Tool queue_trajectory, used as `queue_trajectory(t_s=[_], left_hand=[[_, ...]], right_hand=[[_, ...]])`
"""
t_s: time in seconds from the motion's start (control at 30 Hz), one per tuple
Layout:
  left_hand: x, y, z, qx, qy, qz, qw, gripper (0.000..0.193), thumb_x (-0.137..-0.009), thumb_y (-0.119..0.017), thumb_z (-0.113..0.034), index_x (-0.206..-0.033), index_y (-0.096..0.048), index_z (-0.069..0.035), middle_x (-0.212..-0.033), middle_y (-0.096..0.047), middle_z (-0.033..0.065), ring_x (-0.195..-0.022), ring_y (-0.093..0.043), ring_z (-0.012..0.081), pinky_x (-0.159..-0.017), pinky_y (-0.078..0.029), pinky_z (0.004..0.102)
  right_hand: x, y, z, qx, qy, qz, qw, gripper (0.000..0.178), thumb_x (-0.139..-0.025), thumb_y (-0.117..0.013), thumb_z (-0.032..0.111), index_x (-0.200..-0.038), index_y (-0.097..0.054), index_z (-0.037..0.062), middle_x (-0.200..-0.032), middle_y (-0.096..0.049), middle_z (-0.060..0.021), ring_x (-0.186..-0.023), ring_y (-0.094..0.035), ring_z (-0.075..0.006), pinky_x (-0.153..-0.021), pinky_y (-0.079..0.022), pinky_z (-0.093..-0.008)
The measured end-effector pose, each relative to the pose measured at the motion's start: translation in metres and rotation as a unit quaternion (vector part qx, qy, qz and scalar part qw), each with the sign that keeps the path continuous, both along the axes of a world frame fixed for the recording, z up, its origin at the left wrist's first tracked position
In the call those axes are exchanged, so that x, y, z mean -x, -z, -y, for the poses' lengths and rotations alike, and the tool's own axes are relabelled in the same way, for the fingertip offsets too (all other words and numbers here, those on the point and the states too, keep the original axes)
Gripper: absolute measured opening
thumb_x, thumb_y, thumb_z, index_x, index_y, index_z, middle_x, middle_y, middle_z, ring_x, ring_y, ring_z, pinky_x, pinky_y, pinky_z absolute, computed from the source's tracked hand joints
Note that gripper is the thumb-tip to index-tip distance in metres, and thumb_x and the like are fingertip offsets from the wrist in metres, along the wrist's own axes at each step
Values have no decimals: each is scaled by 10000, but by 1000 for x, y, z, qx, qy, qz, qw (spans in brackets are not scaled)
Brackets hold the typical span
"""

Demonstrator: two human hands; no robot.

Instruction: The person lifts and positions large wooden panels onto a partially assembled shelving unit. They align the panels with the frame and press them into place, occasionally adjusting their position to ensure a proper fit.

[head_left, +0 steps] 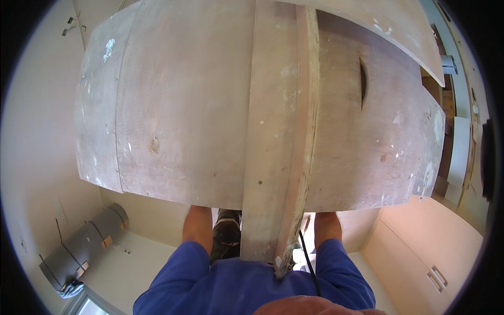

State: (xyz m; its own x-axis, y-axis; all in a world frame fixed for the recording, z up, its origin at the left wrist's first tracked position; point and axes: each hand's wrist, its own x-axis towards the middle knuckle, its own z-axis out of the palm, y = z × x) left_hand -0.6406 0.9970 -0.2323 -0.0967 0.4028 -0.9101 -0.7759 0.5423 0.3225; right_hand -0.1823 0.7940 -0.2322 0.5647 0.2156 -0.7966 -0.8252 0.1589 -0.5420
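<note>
A large, worn wooden panel (178,105) fills most of the view in front of my chest, spotted with white paint. Over it runs a long wooden plank (270,136) with a raised, rough edge strip (307,126); its near end reaches my blue shirt. Right of this strip the panel surface (346,157) has a dark curved slot. Both my forearms come out of short blue sleeves and pass beneath the near edge of the panel. My left hand and my right hand are hidden behind it, so their fingers and any grip cannot be seen.
Another board (394,31) overlaps the panel at the upper right. A grey strapped roll (86,247) is at the lower left. A peach cabinet front (420,247) with recessed handles is at the lower right. A black cable (308,257) hangs before my shirt.
</note>
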Motion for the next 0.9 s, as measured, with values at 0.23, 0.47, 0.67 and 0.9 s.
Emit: queue_trajectory(t_s=[0.23,0.47,0.67,0.9], left_hand=[[62,-26,26,-18,196,-78,977,858,-776,-305,-718,-1386,-274,-115,-1419,-308,125,-1314,-253,309,-1050,-229,463],[119,-95,9,21,217,-107,970,946,-756,-236,-786,-1391,-259,-86,-1393,-339,152,-1249,-352,317,-984,-274,419],[138,-94,-9,21,285,-92,954,888,-791,-230,-754,-1333,-361,-63,-1301,-451,160,-1124,-462,308,-870,-359,419],[165,-100,15,52,335,-105,935,860,-807,-227,-732,-1303,-401,-52,-1246,-501,154,-1084,-491,308,-840,-376,403]], right_hand=[[4,3,1,-18,16,5,1000,561,-910,-364,434,-1273,-369,7,-1207,-498,-176,-998,-526,-307,-703,-476,-418],[34,-11,15,98,-268,145,947,571,-917,-351,434,-1285,-354,-3,-1216,-493,-183,-999,-526,-309,-696,-476,-416],[107,-49,67,55,-45,-86,994,681,-904,-255,527,-1253,-350,-50,-1187,-493,-238,-944,-539,-345,-674,-470,-426],[178,-59,152,74,-38,-115,990,688,-898,-253,541,-1239,-369,-45,-1128,-537,-224,-810,-549,-271,-647,-461,-354]])
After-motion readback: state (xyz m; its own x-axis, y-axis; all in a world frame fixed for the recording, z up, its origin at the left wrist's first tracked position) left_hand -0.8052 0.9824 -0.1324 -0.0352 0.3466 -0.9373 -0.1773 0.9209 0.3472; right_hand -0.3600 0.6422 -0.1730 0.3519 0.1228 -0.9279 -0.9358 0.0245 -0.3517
